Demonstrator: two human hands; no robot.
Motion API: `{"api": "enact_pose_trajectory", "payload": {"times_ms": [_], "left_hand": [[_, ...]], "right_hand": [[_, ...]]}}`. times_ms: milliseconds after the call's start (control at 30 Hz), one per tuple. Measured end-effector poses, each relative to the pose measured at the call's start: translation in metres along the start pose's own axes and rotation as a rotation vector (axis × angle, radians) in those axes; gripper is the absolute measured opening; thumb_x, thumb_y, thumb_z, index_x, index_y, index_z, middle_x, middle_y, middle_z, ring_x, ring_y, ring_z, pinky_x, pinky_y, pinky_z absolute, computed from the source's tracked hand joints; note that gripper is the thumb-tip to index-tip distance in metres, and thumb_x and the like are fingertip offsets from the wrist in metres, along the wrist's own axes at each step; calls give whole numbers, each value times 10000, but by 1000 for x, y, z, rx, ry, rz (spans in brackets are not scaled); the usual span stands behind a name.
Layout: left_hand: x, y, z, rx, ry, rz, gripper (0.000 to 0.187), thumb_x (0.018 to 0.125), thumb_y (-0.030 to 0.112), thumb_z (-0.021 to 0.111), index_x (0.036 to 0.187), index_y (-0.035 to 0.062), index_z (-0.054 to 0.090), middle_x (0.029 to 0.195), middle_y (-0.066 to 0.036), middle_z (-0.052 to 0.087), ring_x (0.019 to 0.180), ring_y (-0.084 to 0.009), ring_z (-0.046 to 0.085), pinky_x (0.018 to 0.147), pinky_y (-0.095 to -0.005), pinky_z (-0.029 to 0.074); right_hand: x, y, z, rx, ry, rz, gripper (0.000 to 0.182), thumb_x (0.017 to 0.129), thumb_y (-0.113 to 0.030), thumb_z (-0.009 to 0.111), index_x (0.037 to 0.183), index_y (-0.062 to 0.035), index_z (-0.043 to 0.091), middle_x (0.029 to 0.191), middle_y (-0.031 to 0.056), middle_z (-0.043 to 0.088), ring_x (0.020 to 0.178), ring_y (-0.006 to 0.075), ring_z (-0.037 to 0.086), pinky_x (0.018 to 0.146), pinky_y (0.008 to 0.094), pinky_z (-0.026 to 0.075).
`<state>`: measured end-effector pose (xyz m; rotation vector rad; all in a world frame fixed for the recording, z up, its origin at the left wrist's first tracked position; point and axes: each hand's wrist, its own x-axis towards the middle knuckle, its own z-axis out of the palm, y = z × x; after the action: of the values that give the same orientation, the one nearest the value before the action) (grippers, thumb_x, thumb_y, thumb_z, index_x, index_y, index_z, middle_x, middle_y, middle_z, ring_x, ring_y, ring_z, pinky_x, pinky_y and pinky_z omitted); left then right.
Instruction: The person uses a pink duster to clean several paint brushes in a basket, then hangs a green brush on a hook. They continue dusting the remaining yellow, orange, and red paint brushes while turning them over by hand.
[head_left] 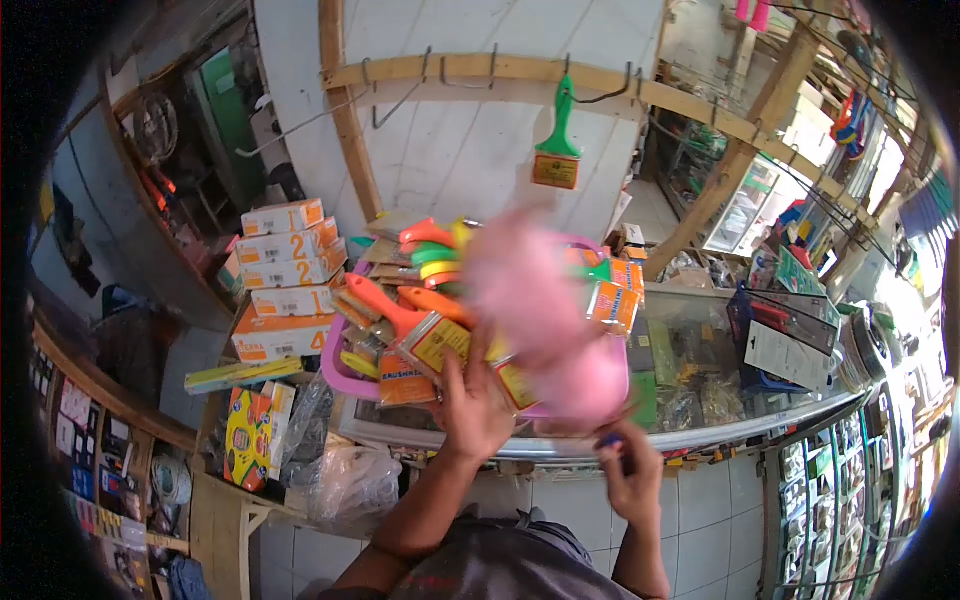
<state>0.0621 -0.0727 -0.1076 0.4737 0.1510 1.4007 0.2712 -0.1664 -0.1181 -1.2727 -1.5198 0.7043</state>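
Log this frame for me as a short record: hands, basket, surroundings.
Right hand: closed on what looks like the handle of a pink duster, blurred
Left hand: at a yellow-labelled paintbrush; grip unclear
Basket: pink-purple, full of brushes and packets
Hanging: green brush below wooden rail
Left of basket: stacked white-and-orange boxes
Right of basket: glass counter top

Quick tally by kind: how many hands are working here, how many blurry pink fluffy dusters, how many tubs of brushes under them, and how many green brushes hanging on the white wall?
Hands: 2 (left hand, right hand)
Pink duster: 1
Tub: 1
Hanging green brush: 1
Total: 5
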Motion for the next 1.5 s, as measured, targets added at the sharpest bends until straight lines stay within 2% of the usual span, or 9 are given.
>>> {"api": "enact_pose_trajectory", "payload": {"times_ms": [433, 567, 700, 800, 933, 1067, 1200, 1333, 1500], "left_hand": [[-15, 14, 24, -55, -205, -51, 789, 957, 721, 235, 1589, 271, 99, 1588, -152, 256, 1424, -329, 349, 1118, -586, 320], [-25, 22, 34, -37, -151, -97, 800, 959, 722, 209, 1591, 239, 123, 1598, -82, 258, 1443, -307, 312, 1153, -571, 274], [-27, 26, 17, -160, -116, -96, 786, 952, 735, 165, 1583, 267, 153, 1598, -99, 251, 1441, -365, 296, 1140, -603, 264], [-33, 32, 43, -624, 17, -103, 756, 937, 757, 139, 1558, 337, 242, 1562, -222, 285, 1392, -518, 306, 1059, -715, 318], [-36, 37, 49, -116, -229, -114, 732, 955, 731, 137, 1560, 331, 237, 1572, -202, 277, 1395, -511, 306, 1059, -715, 318], [-40, 36, 37, -420, -71, -62, 741, 974, 700, 144, 1575, 269, 188, 1583, -191, 256, 1425, -444, 298, 1084, -713, 280], [-36, 41, 44, -39, -188, -66, 743, 972, 703, 144, 1582, 279, 138, 1612, -147, 211, 1444, -440, 266, 1077, -705, 303], [-40, 39, 42, -409, -4, -33, 755, 960, 721, 154, 1580, 291, 130, 1607, -217, 152, 1407, -536, 254, 1006, -791, 295], [-37, 39, 46, -30, -319, -87, 787, 946, 747, 143, 1584, 285, 153, 1603, -159, 228, 1418, -389, 348, 1077, -601, 377]], "right_hand": [[9, -1, -30, 16, -223, -429, 206, 851, -73, 713, 1022, 30, 662, 698, 51, 630, 592, 79, 536, 482, 244, 409], [1, 9, -34, 503, 229, 98, 271, 714, -56, 809, 942, 51, 710, 716, 84, 675, 581, 127, 594, 560, 270, 469], [5, 5, -65, 138, -388, -217, 246, 769, -19, 783, 958, 56, 645, 840, 106, 702, 777, 164, 672, 712, 288, 523], [-6, 22, -53, 549, 128, 110, 295, 710, -28, 831, 971, 60, 724, 846, 145, 729, 772, 184, 695, 752, 289, 529], [8, 5, -84, 242, -514, -210, 285, 739, 17, 806, 958, 82, 636, 889, 130, 698, 842, 184, 691, 750, 301, 543], [-1, 20, -58, 504, 146, 50, 295, 686, 30, 831, 958, 69, 723, 903, 166, 734, 844, 183, 706, 769, 300, 547], [11, 0, -78, 283, -621, -143, 279, 712, 46, 803, 969, 76, 698, 897, 107, 715, 827, 149, 679, 738, 292, 538], [-2, 15, -59, 385, -93, 89, 337, 661, 21, 851, 980, 42, 744, 912, 157, 741, 829, 198, 707, 756, 298, 534], [8, 12, -77, 440, -566, -132, 323, 693, -23, 867, 956, 79, 710, 897, 130, 727, 778, 154, 672, 714, 281, 522]]}}
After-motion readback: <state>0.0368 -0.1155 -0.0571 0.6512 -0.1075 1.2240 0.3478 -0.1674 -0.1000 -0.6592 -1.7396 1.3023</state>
